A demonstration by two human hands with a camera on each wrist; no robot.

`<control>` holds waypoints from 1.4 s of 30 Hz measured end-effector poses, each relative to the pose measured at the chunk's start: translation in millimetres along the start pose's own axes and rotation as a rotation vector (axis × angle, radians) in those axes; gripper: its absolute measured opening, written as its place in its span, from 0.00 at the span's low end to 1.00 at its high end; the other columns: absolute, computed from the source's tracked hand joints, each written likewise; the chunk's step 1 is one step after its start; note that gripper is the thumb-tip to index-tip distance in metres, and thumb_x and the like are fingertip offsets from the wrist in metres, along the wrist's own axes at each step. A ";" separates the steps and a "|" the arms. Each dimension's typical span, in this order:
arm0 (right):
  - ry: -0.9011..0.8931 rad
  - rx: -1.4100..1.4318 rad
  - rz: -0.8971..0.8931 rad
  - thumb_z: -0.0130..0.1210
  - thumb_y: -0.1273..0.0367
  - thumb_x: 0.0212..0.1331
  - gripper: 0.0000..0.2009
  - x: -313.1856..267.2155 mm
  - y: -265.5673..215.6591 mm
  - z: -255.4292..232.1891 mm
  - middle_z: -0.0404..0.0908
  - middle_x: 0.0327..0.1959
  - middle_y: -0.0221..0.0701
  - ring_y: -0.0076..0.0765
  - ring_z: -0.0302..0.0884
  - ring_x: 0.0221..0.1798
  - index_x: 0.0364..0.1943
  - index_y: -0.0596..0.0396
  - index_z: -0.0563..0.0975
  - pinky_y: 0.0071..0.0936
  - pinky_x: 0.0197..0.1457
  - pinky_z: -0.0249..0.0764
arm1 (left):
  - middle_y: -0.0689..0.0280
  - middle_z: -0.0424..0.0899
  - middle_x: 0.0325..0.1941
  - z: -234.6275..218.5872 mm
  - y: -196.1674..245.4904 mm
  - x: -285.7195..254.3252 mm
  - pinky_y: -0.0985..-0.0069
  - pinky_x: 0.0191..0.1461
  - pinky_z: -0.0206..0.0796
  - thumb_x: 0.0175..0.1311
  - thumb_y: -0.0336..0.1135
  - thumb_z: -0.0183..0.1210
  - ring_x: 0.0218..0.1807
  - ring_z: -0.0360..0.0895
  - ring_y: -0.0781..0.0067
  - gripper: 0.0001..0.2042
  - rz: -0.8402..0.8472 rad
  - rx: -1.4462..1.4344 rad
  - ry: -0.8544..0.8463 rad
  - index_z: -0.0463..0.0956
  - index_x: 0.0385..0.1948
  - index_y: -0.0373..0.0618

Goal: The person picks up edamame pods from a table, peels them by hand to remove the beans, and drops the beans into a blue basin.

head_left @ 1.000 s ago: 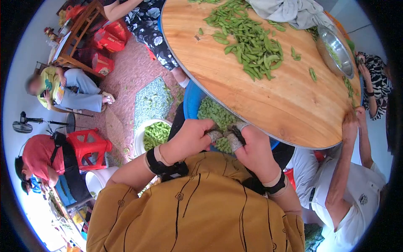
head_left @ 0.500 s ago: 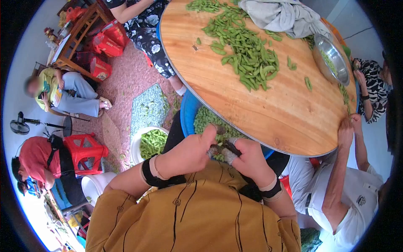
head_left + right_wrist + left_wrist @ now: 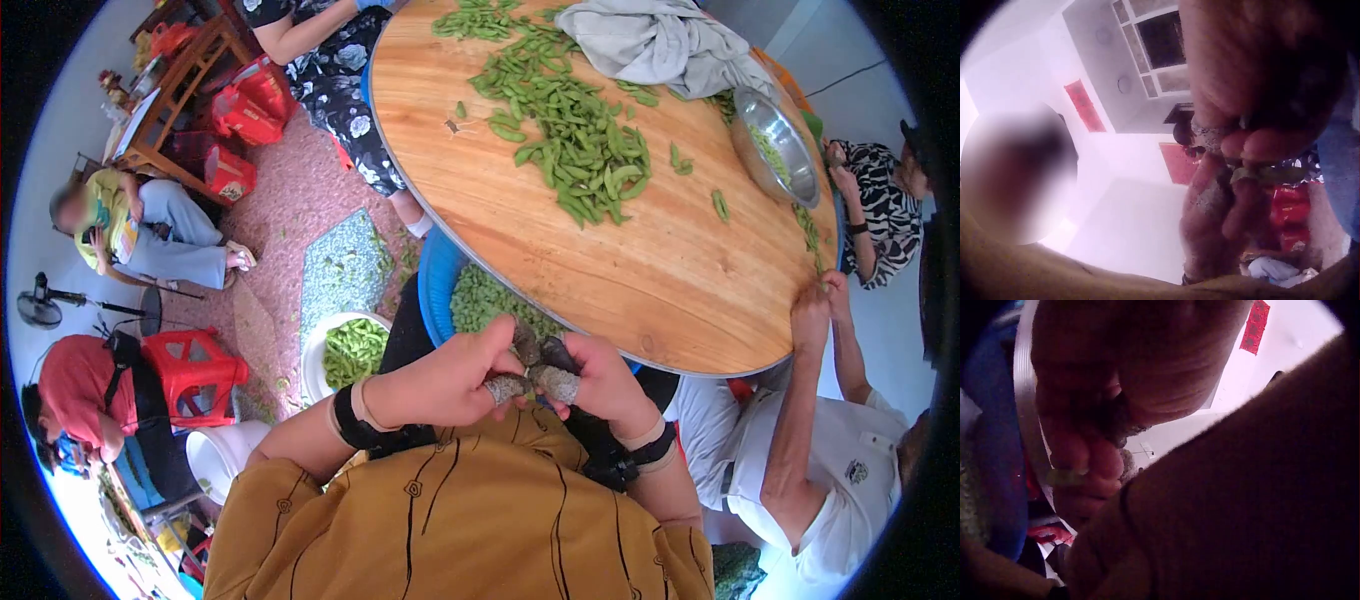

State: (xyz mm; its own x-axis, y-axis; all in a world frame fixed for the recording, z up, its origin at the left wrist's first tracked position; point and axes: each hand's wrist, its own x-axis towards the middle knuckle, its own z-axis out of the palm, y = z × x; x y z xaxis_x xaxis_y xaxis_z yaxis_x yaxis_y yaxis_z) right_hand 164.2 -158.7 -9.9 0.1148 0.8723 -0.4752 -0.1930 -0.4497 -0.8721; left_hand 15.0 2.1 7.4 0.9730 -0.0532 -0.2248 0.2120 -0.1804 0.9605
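Observation:
In the head view my left hand [image 3: 448,378] and right hand [image 3: 606,388] meet in front of my chest, thumbs and forefingers together and wrapped in greyish tape. A green bean pod [image 3: 1260,174] shows between the two hands in the right wrist view, pinched by the fingers of both. Curled fingers partly cover a bit of green pod [image 3: 1066,477] in the dark left wrist view. Just beyond the hands, partly under the tabletop, a blue basin [image 3: 432,285] holds many shelled green beans [image 3: 490,302].
A round wooden table [image 3: 690,290] bears a heap of pods [image 3: 590,160], a grey cloth [image 3: 660,45] and a steel bowl [image 3: 800,165]. At left stand a white bucket [image 3: 312,365] of pods and a red stool [image 3: 195,375]. Another person's hands [image 3: 815,300] are at the table's right edge.
The view has shifted slightly, moving the table left in the picture. My hands have drawn closer together, fingertips now meeting, with less of the pod showing between them.

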 end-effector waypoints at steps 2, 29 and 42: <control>-0.015 0.026 -0.011 0.61 0.66 0.48 0.13 4.4 5.4 -0.8 0.77 0.25 0.43 0.47 0.77 0.30 0.36 0.58 0.76 0.35 0.34 0.72 | 0.50 0.81 0.34 0.2 0.0 -2.1 0.67 0.33 0.72 0.47 0.19 0.56 0.31 0.81 0.52 0.22 0.015 0.016 0.064 0.52 0.41 0.39; 0.675 -0.215 -0.077 0.56 0.72 0.52 0.05 -5.8 -35.7 -54.8 0.72 0.18 0.25 0.22 0.68 0.16 0.33 0.58 0.76 0.21 0.19 0.63 | 0.55 0.75 0.33 -2.5 9.3 55.3 0.63 0.35 0.68 0.52 0.27 0.55 0.35 0.75 0.51 0.12 0.533 0.754 0.580 0.71 0.40 0.40; 0.405 -0.133 -0.278 0.42 0.78 0.57 0.18 -13.8 -16.3 -15.3 0.78 0.29 0.28 0.17 0.69 0.19 0.53 0.58 0.67 0.17 0.21 0.68 | 0.53 0.78 0.29 -3.6 -0.3 57.4 0.71 0.37 0.68 0.52 0.22 0.49 0.33 0.78 0.58 0.10 0.151 0.208 0.383 0.73 0.37 0.38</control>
State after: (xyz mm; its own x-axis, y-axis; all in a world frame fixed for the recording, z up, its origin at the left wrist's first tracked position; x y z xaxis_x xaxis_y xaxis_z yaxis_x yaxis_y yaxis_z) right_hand 180.7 -166.3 9.1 0.5178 0.8301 -0.2069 0.0216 -0.2544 -0.9669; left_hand 71.0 2.5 -5.3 0.9637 0.2654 0.0298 0.0801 -0.3938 0.9157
